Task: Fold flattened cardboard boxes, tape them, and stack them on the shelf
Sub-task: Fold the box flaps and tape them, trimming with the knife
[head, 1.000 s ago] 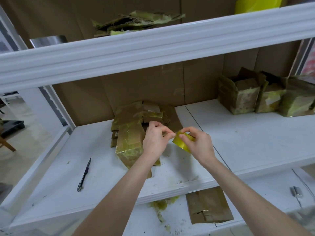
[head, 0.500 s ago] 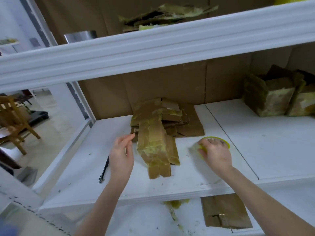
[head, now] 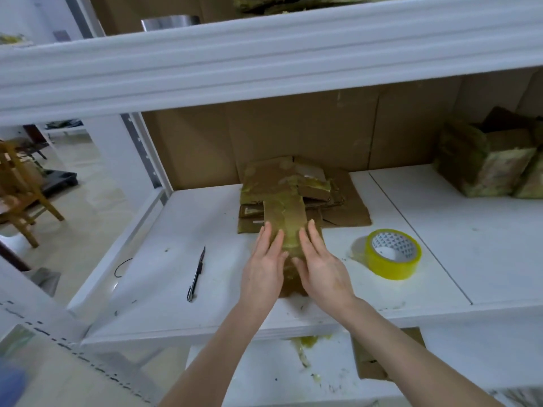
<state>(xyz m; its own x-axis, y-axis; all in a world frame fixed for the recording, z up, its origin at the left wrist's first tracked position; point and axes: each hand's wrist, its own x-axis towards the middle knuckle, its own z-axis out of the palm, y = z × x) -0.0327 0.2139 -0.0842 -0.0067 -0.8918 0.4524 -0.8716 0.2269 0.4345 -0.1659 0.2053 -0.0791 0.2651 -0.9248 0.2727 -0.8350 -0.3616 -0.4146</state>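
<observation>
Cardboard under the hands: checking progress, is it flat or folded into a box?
Flat: the cardboard lies level on the pile, left hand and right hand resting on it.

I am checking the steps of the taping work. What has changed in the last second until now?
The right hand put the tape roll down on the shelf and let go. It and the left hand moved onto the top cardboard sheet, fingers straight. The knife and the folded boxes stayed.
</observation>
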